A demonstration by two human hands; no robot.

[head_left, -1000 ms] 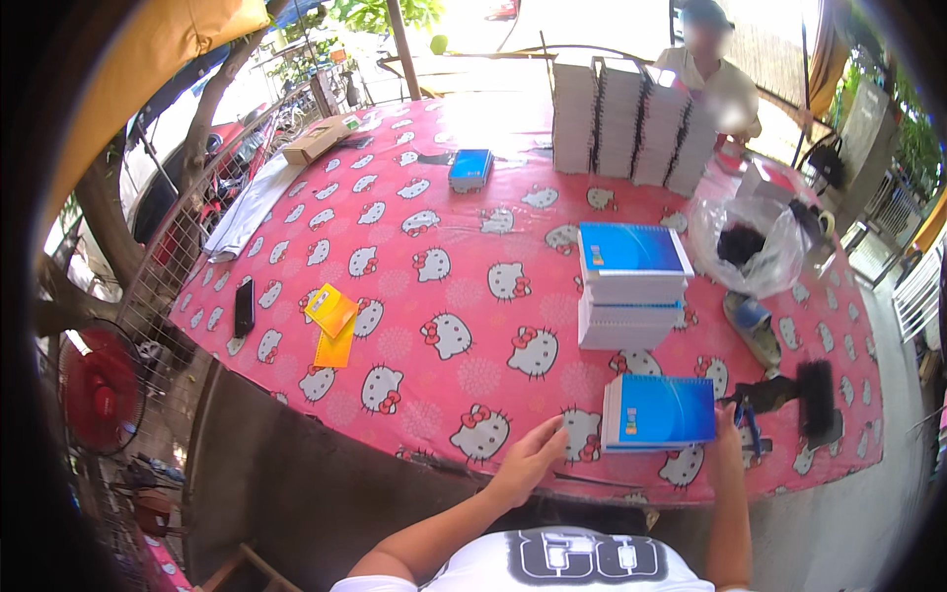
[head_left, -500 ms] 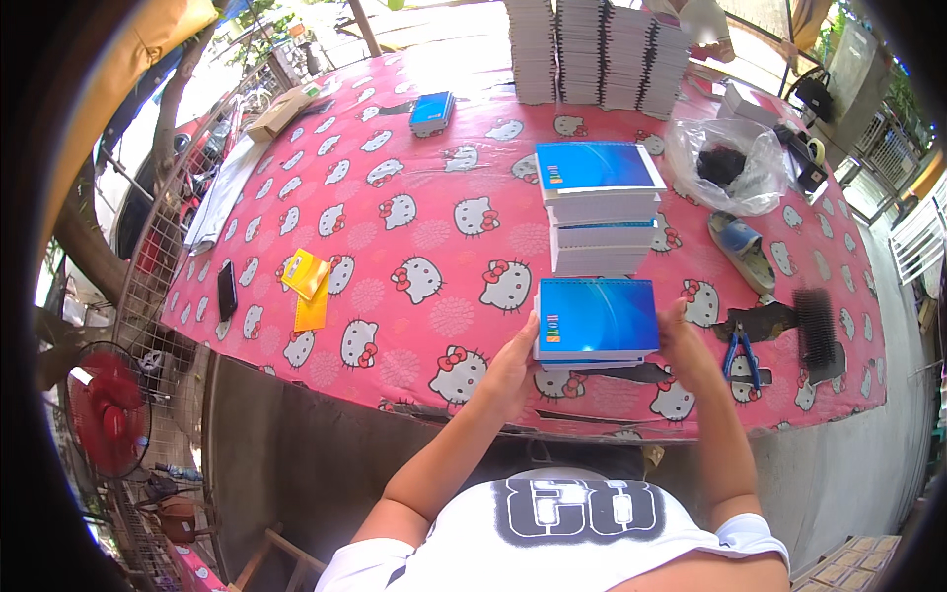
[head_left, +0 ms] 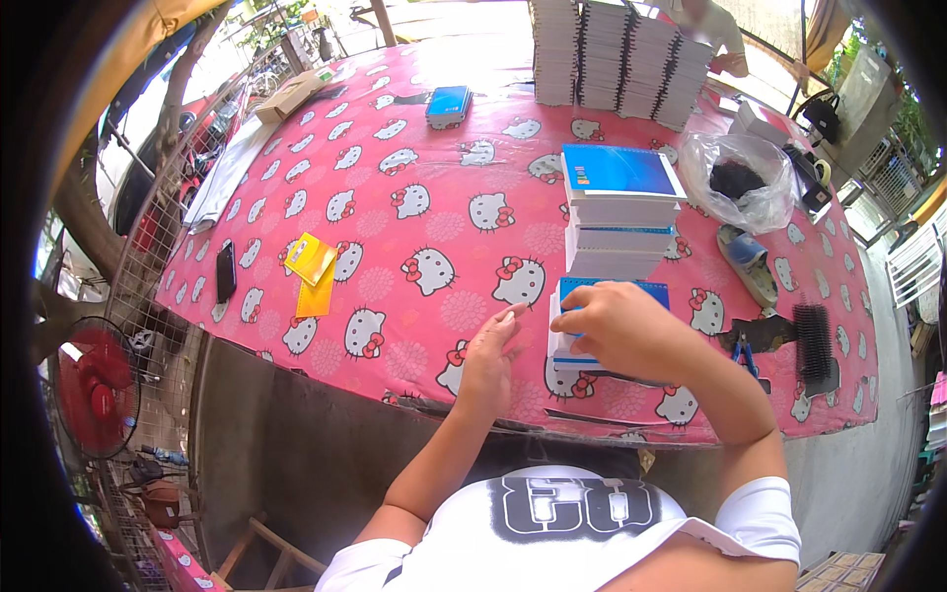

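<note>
A short pile of blue-covered, spiral-bound notebooks [head_left: 567,284] lies near the table's front edge. Over it reaches my right hand [head_left: 631,331], its fingers bent closed at the pile's left side; what they pinch, if anything, is hidden. White page edges show below the fingers. My left hand [head_left: 488,365] is to the left, apart from the pile, open with its fingers spread and nothing in it. Just behind stands a taller stack of notebooks [head_left: 619,170] with a blue cover on top.
Tall stacks of spiral-bound books [head_left: 602,59] rise at the back. Rightward are a plastic bag [head_left: 735,183] with dark contents, a slipper [head_left: 747,264], blue-handled pliers [head_left: 745,355] and a black brush [head_left: 814,340]. Yellow booklets [head_left: 312,261] and a phone [head_left: 226,271] lie left. A person [head_left: 725,39] is behind.
My right hand has moved from the pile's right side across its top to the left edge. My left hand has let go of the pile and drawn away leftward. The view has shifted slightly.
</note>
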